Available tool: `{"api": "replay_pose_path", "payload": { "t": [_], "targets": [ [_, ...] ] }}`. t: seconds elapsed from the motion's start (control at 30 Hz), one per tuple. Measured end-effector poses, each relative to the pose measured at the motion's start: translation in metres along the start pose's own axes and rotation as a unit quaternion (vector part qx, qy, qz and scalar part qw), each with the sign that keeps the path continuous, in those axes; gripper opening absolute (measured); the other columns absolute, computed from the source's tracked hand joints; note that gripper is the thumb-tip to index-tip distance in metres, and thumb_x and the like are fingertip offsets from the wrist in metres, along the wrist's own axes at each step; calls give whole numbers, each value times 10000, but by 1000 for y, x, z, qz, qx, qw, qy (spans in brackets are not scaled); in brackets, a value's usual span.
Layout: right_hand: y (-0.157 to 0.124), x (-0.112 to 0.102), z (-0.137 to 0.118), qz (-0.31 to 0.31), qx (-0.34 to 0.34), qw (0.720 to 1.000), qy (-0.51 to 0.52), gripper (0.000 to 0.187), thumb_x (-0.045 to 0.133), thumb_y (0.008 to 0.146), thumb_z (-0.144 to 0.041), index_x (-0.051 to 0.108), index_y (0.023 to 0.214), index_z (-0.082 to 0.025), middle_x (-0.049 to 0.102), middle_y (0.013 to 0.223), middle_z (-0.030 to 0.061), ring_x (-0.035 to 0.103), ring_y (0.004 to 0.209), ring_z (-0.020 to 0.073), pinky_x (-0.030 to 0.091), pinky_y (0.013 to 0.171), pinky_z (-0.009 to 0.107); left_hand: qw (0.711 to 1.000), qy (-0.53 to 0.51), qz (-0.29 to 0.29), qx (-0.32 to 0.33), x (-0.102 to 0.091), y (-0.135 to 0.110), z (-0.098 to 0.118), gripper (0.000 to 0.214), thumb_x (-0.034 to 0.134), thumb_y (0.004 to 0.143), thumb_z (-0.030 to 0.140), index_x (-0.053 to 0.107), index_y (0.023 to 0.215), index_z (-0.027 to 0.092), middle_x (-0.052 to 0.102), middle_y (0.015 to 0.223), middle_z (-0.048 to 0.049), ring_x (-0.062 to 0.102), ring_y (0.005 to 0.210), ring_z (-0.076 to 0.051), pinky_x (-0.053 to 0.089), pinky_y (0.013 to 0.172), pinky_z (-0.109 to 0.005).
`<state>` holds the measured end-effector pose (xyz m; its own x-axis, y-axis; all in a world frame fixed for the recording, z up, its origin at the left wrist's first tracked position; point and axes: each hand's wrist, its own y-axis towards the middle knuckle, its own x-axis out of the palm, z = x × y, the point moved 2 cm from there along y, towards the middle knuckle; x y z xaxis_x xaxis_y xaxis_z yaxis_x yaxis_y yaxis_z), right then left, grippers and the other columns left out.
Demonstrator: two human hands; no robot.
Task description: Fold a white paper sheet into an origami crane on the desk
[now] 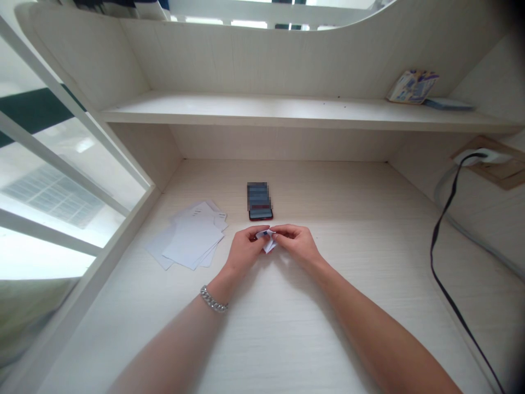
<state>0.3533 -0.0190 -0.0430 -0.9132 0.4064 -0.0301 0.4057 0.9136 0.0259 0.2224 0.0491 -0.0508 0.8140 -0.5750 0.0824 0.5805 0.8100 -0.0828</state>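
Between my two hands is a small folded piece of white paper (269, 244) with a dark mark near its top. My left hand (246, 247) pinches its left side between thumb and fingers. On the other side, my right hand (298, 244) grips the right edge in the same way. Both hands are close together low over the desk, and the fingers partly hide the paper. Just beyond them lies a phone (261, 213) with its screen lit and blurred. Loose white sheets (192, 238) lie fanned in an untidy stack to the left of my left hand.
The pale wooden desk (262, 339) has a shelf (246, 109) above its back. On that shelf sit a colourful packet (413, 86) and a flat bluish item (449, 104). A black cable (435, 241) hangs from the wall socket (498, 160) at right. White bars (61, 158) border the left side.
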Motion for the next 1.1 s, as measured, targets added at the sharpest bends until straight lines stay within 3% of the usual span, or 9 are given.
{"api": "replay_pose_path", "payload": {
  "t": [0.17, 0.3, 0.47, 0.63, 0.8, 1.1],
  "targets": [
    [-2, 0, -5, -5, -36, 997, -74, 234, 634, 722, -285, 714, 927, -207, 671, 872, 77, 611, 734, 183, 465, 659, 303, 999, 26, -31, 13, 1, -1, 3, 268, 634, 714, 340, 689, 875, 133, 631, 692, -41, 525, 587, -118, 397, 507, -204],
    [-3, 0, -8, -11, -58, 991, -123, 229, 607, 746, -261, 709, 949, -237, 652, 953, 71, 603, 827, 191, 462, 701, 296, 999, 29, -38, 14, 3, -2, 6, 325, 643, 706, 336, 663, 966, 142, 637, 739, -44, 537, 598, -119, 417, 522, -207],
    [-3, 1, -6, -26, -56, 993, -98, 234, 591, 752, -237, 705, 956, -234, 662, 1012, 66, 597, 922, 203, 451, 780, 311, 999, 34, -37, 13, 2, -1, 5, 396, 649, 704, 316, 607, 1058, 141, 634, 803, -54, 558, 620, -123, 460, 539, -222],
    [-1, 0, -2, -36, -31, 998, -37, 245, 610, 722, -240, 707, 946, -218, 680, 996, 73, 616, 892, 213, 461, 772, 331, 999, 29, -29, 14, 1, -2, 5, 378, 645, 706, 295, 593, 1044, 133, 612, 724, -33, 563, 612, -122, 480, 541, -226],
    [-2, -1, -2, -44, -28, 998, -28, 236, 577, 697, -159, 724, 872, -218, 679, 995, 60, 612, 934, 204, 457, 812, 318, 999, 24, -15, 18, 3, -4, 9, 358, 618, 702, 224, 589, 1045, 125, 636, 790, -52, 579, 648, -124, 487, 554, -223],
    [2, -3, 3, -71, 18, 997, 11, 266, 663, 691, -318, 711, 921, -193, 699, 929, 81, 632, 832, 209, 465, 757, 342, 1000, 10, -22, 18, 2, -3, 8, 335, 624, 702, 242, 600, 1016, 128, 646, 833, -64, 590, 686, -134, 482, 562, -223]
  ]
}}
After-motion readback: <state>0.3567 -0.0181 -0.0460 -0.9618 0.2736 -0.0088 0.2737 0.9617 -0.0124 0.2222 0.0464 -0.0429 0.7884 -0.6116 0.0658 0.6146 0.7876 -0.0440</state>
